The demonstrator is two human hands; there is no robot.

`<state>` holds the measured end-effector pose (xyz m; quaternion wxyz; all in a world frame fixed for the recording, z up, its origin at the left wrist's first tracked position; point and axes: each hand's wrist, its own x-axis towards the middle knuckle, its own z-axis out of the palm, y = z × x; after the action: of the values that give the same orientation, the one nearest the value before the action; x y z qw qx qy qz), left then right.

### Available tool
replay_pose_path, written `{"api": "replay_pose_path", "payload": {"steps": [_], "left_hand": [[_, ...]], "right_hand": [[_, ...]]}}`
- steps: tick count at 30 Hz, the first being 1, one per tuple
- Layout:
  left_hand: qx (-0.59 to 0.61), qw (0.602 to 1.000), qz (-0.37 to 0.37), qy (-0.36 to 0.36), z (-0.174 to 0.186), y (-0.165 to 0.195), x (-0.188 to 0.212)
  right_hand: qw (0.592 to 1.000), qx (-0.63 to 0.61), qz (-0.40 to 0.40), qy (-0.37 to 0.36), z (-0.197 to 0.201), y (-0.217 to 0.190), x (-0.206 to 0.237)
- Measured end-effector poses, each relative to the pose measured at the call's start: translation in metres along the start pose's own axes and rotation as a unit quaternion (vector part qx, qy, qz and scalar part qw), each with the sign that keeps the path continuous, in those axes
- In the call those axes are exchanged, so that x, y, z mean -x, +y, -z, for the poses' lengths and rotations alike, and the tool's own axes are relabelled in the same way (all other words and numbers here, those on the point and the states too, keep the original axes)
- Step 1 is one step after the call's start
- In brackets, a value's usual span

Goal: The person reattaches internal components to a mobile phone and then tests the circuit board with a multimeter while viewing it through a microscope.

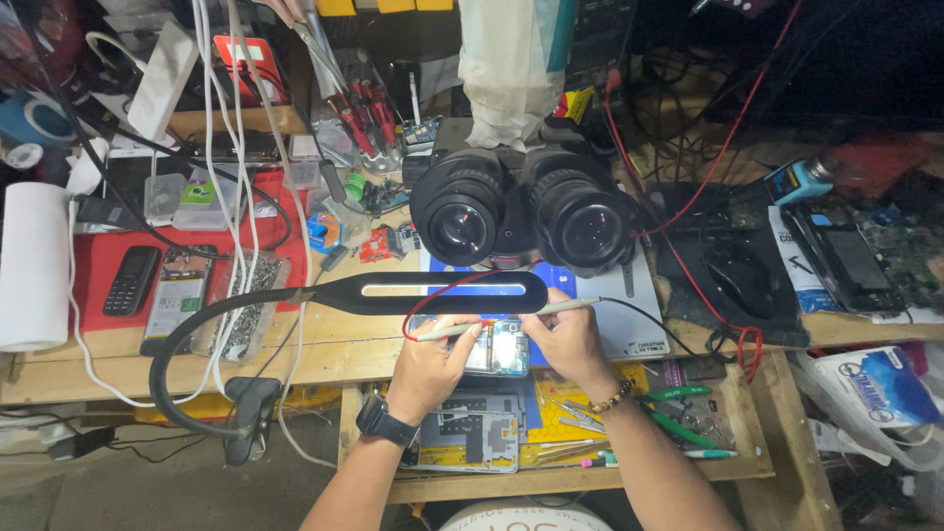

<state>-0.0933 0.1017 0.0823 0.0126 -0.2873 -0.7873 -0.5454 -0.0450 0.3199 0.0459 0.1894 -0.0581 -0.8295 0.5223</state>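
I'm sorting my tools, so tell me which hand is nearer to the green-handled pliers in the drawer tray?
Right. The right hand is above and a little left of the green-handled pliers, holding a probe. The left hand is farther left, beyond the opened phone.

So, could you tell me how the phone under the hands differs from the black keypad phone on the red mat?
The opened phone shows its bare internals, with both hands on it; the keypad phone is closed and untouched. The opened phone lies beneath the microscope; the keypad phone lies far left. Both lie flat.
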Motion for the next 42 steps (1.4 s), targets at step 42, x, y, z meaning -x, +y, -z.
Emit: {"api": "replay_pose_path", "payload": {"steps": [42], "left_hand": [[-0.011, 1.0, -0.012, -0.001, 0.0, -0.002, 0.0]], "right_hand": [[0.998, -0.057, 0.005, -0.023, 0.004, -0.017, 0.0]]}}
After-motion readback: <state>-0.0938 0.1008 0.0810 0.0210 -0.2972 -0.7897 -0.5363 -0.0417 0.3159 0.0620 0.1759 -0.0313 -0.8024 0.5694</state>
